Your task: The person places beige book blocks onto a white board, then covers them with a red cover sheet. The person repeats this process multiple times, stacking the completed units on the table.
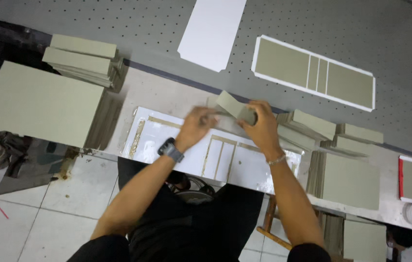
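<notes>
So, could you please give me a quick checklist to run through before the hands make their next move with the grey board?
1. Right hand grips the small grey board piece: ok.
2. Left hand also on that piece: cannot tell, it is motion-blurred.
3. White template sheet lies flat under the hands: ok.
4. Stacks of grey boards within reach at the right: ok.
5. Finished white-edged panel lies apart on the perforated grey surface: ok.
</notes>
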